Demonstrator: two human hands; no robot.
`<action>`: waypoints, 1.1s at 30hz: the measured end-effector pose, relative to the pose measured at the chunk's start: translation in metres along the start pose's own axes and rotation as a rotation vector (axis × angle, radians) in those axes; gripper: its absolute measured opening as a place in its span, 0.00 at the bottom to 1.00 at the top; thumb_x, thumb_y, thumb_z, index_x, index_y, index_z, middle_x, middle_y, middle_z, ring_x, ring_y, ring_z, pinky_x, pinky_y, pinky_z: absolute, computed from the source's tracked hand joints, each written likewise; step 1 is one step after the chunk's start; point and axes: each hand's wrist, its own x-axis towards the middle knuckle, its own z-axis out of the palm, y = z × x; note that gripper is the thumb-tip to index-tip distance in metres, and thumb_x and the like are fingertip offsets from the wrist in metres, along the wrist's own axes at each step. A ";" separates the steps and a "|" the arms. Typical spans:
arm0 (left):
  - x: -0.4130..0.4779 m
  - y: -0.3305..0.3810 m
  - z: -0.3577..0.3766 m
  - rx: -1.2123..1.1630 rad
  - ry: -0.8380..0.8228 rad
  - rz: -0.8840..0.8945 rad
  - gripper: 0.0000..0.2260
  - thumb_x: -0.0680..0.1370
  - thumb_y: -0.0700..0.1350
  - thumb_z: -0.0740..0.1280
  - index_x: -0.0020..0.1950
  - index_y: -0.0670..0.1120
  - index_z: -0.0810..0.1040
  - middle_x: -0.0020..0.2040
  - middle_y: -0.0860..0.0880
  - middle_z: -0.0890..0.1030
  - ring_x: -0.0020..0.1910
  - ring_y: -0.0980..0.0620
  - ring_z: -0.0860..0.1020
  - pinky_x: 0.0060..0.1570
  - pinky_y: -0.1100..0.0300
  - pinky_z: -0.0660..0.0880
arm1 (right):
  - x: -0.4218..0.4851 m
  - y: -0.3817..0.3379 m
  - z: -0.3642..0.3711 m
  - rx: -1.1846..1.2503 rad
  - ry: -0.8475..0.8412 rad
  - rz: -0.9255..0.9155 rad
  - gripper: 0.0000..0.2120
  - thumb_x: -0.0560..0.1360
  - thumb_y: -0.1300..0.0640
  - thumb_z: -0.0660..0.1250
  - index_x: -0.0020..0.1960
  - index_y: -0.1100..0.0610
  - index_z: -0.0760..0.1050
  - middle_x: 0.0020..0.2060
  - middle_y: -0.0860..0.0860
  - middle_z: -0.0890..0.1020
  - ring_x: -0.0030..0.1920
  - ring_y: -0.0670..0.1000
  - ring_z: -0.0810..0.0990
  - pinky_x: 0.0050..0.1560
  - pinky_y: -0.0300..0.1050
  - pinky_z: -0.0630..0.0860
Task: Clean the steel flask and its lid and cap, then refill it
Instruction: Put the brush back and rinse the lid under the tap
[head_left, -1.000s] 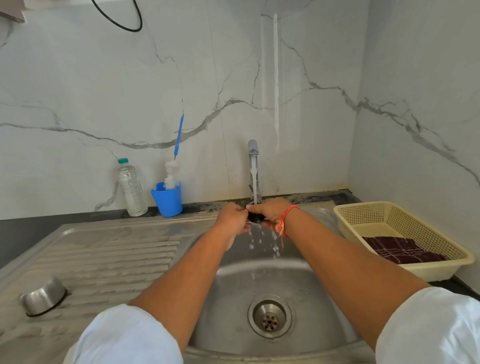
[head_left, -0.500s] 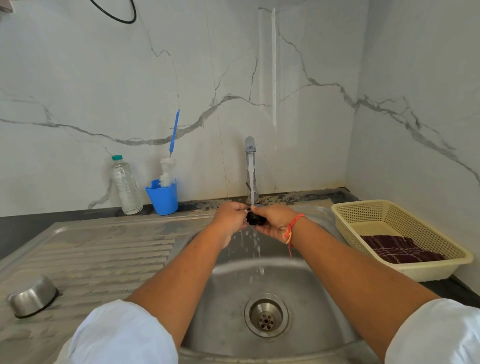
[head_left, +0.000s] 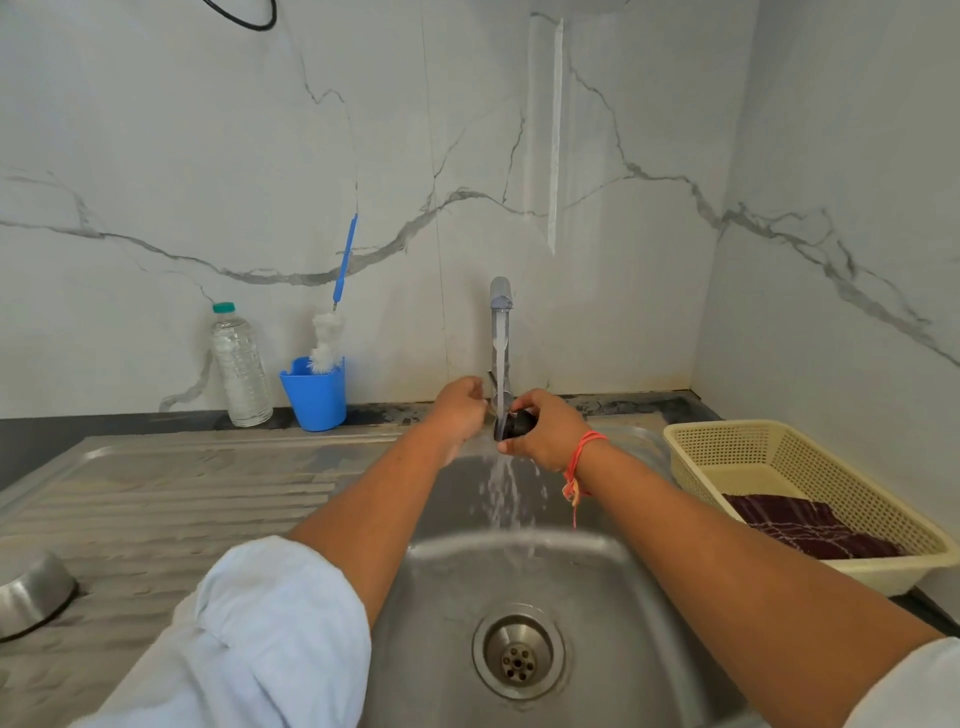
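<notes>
Change: I see the left hand (head_left: 460, 410) has come off the lid (head_left: 519, 423); it is now just left of the water (head_left: 506, 499).
Right hand (head_left: 545, 431): curled round the lid, under the tap (head_left: 500, 312), over the sink (head_left: 613, 597).
Lid: black, mostly hidden; bare end faces left into the water; long axis I cannot tell.
Left grip: fingers curled, back toward me; contents I cannot tell.

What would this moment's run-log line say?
phase: rinse | right hand: grips black lid under running tap | left hand: curled beside stream, hold unclear | steel cup: on drainboard
</notes>
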 end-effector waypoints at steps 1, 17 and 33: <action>0.001 0.003 -0.001 0.024 -0.011 0.003 0.28 0.79 0.28 0.58 0.78 0.44 0.68 0.74 0.46 0.73 0.73 0.45 0.71 0.73 0.48 0.70 | -0.001 0.002 -0.003 0.033 -0.012 -0.029 0.26 0.68 0.60 0.81 0.60 0.52 0.73 0.55 0.53 0.79 0.52 0.53 0.80 0.52 0.44 0.79; 0.002 0.024 -0.009 0.159 -0.285 0.110 0.30 0.82 0.28 0.56 0.82 0.47 0.62 0.80 0.47 0.66 0.79 0.47 0.64 0.75 0.56 0.60 | -0.002 0.010 -0.017 0.173 -0.033 -0.004 0.22 0.69 0.47 0.80 0.57 0.53 0.77 0.53 0.52 0.83 0.54 0.54 0.83 0.60 0.52 0.80; -0.103 -0.041 -0.056 0.226 -0.227 0.172 0.17 0.81 0.47 0.72 0.68 0.46 0.78 0.59 0.46 0.84 0.56 0.51 0.83 0.54 0.56 0.82 | -0.073 -0.033 0.019 -0.499 -0.123 -0.318 0.42 0.65 0.55 0.81 0.73 0.57 0.64 0.60 0.57 0.77 0.61 0.58 0.77 0.58 0.49 0.74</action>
